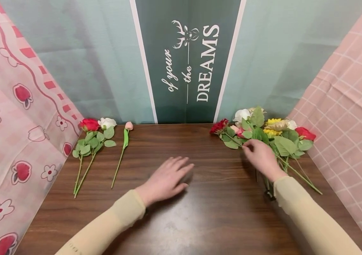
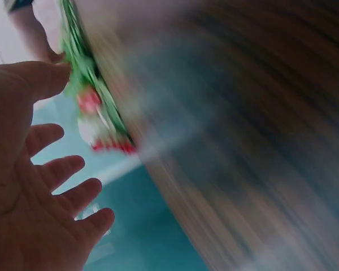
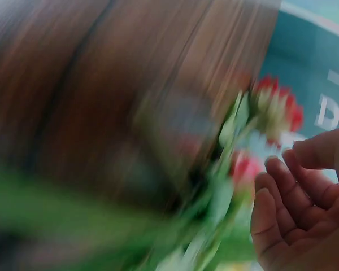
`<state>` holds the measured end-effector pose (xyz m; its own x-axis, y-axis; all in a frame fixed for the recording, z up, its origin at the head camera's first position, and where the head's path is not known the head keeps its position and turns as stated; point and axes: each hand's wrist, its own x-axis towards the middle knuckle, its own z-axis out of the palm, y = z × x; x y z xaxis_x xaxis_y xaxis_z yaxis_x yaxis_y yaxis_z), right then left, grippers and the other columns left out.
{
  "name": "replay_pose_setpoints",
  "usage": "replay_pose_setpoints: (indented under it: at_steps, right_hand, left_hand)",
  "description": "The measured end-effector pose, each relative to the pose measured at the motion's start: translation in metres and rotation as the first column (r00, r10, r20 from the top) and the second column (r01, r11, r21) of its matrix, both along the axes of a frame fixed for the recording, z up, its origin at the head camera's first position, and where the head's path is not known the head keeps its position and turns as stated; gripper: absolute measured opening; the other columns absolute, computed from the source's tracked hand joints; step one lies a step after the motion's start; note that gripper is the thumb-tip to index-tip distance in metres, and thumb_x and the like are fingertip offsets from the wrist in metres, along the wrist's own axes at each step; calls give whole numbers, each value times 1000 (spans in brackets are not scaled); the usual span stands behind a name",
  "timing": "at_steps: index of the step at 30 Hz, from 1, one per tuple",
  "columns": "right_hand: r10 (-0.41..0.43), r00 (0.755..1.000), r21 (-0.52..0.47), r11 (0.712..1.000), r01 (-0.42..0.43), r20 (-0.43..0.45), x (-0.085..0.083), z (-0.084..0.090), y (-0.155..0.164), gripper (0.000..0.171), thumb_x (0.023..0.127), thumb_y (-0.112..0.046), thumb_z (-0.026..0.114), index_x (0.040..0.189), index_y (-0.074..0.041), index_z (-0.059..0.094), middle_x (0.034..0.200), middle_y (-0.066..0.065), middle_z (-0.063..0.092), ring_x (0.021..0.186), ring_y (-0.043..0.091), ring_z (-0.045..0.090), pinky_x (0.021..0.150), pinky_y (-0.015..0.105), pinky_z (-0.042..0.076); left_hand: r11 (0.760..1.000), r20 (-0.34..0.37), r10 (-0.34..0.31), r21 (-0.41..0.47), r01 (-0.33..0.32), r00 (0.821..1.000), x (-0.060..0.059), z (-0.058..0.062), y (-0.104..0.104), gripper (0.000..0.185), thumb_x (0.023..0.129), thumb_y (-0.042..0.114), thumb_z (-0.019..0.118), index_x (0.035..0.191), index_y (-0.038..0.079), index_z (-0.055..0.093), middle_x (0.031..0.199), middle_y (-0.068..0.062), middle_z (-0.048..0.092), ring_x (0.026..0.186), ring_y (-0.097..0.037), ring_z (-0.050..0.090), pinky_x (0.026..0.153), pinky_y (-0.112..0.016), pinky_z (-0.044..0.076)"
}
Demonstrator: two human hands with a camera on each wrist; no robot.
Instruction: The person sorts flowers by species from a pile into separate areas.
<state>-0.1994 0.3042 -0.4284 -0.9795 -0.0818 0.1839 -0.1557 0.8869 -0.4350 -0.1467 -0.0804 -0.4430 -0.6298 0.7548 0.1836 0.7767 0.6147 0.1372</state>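
You're at the pick stage: your right hand (image 1: 261, 156) is on the flower bunch (image 1: 265, 134) at the far right of the table (image 1: 200, 219), fingers curling in among the stems; can't tell if it has one gripped yet. Left hand (image 1: 167, 178) lies flat & relaxed mid-table, holding nothing. Three flowers (image 1: 96, 141) lie far left. Next, I'd say: pinch one stem w/o dragging the rest.

Dark wood-grain table (image 1: 200, 212), red rose (image 1: 89, 124)

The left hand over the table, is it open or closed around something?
Open: the left hand hovers flat over the bare wooden table, fingers spread, holding nothing.
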Motion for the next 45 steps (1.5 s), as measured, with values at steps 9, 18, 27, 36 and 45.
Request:
replay_pose_setpoints:
  at_steps: [9, 18, 27, 36, 45]
  right_hand:
    - [-129, 983, 37, 991, 125, 130, 9, 5, 59, 32, 99, -32, 64, 99, -2, 74, 89, 12, 72, 72, 25, 60, 62, 41, 47]
    - [-141, 976, 23, 990, 139, 164, 7, -1, 62, 44, 98, -41, 66, 101, 2, 77, 99, 20, 74, 82, 34, 68, 69, 50, 52]
    - [-162, 968, -81, 980, 181, 192, 8, 0, 64, 37, 99, -32, 64, 103, 3, 76, 73, 5, 71, 64, 18, 64, 58, 35, 50]
    - [-163, 954, -303, 923, 237, 251, 24, 14, 61, 45, 101, -38, 65, 110, 6, 70, 74, 9, 67, 63, 15, 62, 55, 33, 54]
    - [-22, 957, -551, 814, 185, 289, 28, 16, 14, 47, 101, -31, 67, 121, 12, 63, 88, 11, 70, 70, 9, 65, 65, 29, 60]
  left_hand:
    - [981, -4, -162, -106, 161, 987, 10, 4, 92, 69, 102, 48, 58, 161, 20, 35, 165, -9, 32, 150, -30, 31, 123, -47, 20]
    - [955, -1, -233, -188, 229, 972, 25, 0, 146, 67, 102, 53, 56, 160, 26, 37, 165, -3, 32, 150, -25, 29, 123, -44, 22]
    - [959, 36, -232, -158, 235, 972, 26, -1, 150, 65, 102, 51, 55, 159, 26, 39, 164, -2, 32, 150, -24, 29, 123, -43, 21]
    - [985, 124, -163, -35, 169, 979, 16, -2, 136, 55, 104, 45, 54, 154, 23, 48, 161, -3, 39, 148, -22, 34, 122, -38, 24]
    - [976, 405, -11, 203, -78, 914, 4, 1, 111, 37, 103, 35, 60, 135, 18, 69, 131, 5, 67, 120, -7, 61, 103, -24, 46]
